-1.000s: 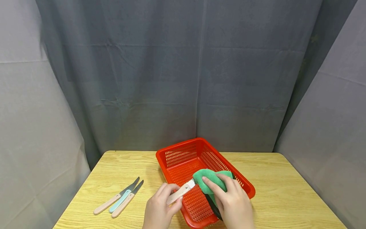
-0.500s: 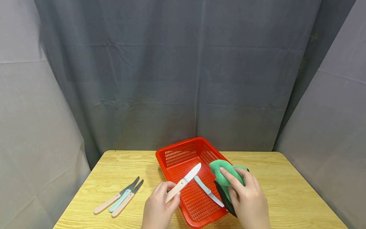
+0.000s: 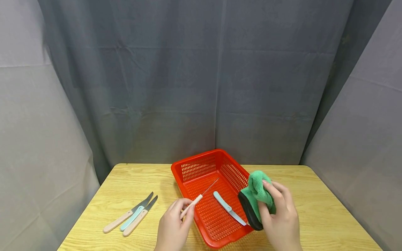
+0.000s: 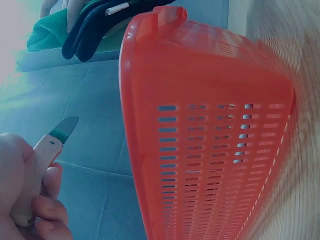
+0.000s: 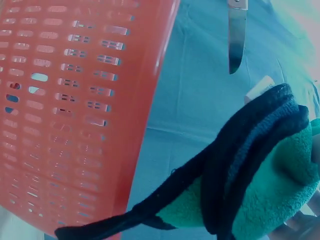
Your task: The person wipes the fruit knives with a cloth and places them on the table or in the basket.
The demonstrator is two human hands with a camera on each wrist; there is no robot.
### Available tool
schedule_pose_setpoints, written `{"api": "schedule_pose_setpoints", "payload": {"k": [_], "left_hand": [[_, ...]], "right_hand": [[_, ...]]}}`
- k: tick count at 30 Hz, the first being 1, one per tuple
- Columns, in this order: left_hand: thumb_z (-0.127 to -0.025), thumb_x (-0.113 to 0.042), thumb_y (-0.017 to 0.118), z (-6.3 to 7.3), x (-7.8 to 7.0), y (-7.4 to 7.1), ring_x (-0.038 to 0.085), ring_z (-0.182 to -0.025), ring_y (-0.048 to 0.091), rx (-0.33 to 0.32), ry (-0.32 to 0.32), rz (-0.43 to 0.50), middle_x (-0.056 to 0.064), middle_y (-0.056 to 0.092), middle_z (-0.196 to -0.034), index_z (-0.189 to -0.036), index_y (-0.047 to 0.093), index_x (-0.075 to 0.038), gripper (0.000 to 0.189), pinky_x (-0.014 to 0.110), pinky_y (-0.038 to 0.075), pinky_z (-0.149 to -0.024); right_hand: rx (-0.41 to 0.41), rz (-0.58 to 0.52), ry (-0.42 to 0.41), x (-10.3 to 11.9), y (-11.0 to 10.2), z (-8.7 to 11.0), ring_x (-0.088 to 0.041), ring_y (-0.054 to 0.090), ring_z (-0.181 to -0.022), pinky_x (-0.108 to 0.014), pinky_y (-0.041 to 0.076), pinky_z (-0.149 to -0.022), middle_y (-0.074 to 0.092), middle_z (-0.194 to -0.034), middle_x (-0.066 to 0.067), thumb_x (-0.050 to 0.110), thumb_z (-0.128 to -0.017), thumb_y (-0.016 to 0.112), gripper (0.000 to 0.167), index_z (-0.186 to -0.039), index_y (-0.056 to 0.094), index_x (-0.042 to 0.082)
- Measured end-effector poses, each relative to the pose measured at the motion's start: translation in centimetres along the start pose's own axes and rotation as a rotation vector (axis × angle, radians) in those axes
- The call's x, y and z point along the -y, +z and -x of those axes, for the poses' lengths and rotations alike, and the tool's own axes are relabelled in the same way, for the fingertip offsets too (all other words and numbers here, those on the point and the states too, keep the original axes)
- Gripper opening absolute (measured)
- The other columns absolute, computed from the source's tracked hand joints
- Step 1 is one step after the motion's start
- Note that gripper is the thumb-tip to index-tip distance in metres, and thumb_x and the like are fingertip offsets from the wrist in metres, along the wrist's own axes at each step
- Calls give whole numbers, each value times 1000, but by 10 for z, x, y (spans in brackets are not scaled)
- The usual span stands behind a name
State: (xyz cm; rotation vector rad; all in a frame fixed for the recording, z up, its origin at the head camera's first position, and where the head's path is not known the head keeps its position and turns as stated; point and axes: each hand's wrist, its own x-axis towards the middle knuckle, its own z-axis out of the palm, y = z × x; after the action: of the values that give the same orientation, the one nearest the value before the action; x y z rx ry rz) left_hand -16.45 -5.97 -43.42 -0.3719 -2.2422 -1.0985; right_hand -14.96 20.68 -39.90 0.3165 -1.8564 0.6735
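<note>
My left hand (image 3: pixel 175 223) grips a pale pink-handled knife (image 3: pixel 197 200) by its handle, over the near left rim of the red basket (image 3: pixel 216 244). In the head view the blade shows edge-on, pointing up and right; the left wrist view shows its flat side. A green cloth (image 3: pixel 258 191) with a black border is bunched in my right hand (image 3: pixel 281 212), above the basket's right rim and apart from the blade. Inside the basket lies a light blue-handled knife (image 3: pixel 226 206), its blade toward the cloth.
Left of the basket on the wooden table (image 3: pixel 314 209), three more knives lie side by side, a pink one (image 3: pixel 118 222), a light blue one (image 3: pixel 132 218) and another pink one (image 3: pixel 135 223). Grey curtain (image 3: pixel 176 87) hangs right behind the table.
The cloth has come off the pink knife's blade and moved right with my right hand, uncovering the blue knife in the basket. My left hand has turned the knife edge-on.
</note>
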Motion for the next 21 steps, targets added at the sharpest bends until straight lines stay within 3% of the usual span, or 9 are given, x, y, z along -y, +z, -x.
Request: {"api": "schedule_pose_setpoints", "payload": {"k": [4, 9, 15, 18, 21], "left_hand": [[-94, -13, 71, 0, 0, 0, -4, -66, 47, -10, 22, -12, -14, 58, -76, -94, 71, -19, 6, 21, 42, -57], [-98, -13, 67, 1, -1, -1, -4, -64, 44, 42, -11, 21, -14, 54, -73, -93, 69, -19, 8, 21, 42, -58], [-104, -18, 60, 2, -1, -3, -4, -54, 35, 125, -78, 79, -16, 44, -65, -95, 64, -20, 11, 18, 34, -51], [-105, -19, 58, 2, -1, -3, -4, -51, 33, 154, -97, 104, -16, 43, -64, -95, 63, -21, 11, 17, 33, -49], [-106, -19, 57, 2, 0, -4, -4, -51, 33, 176, -102, 130, -16, 43, -64, -95, 62, -21, 12, 17, 32, -49]], "right_hand": [[6, 0, -21, -2, 1, 2, -25, 59, -108, -1, 33, -101, 62, -116, -21, 45, -107, 46, 49, -125, 68, 5], [5, 11, -69, -5, 2, 4, -30, 60, -100, -5, 38, -97, 63, -116, -22, 42, -108, 45, 46, -124, 70, 7], [30, 57, -229, -7, 3, 1, -32, 62, -93, -25, 45, -88, 66, -113, -20, 38, -109, 44, 41, -118, 76, 13], [79, 71, -334, -3, 5, 0, -32, 64, -93, -35, 50, -78, 68, -112, -17, 32, -109, 42, 38, -116, 78, 19], [185, 79, -392, 4, 6, 0, -29, 66, -95, -42, 56, -68, 69, -115, -13, 30, -110, 38, 41, -120, 77, 24]]}}
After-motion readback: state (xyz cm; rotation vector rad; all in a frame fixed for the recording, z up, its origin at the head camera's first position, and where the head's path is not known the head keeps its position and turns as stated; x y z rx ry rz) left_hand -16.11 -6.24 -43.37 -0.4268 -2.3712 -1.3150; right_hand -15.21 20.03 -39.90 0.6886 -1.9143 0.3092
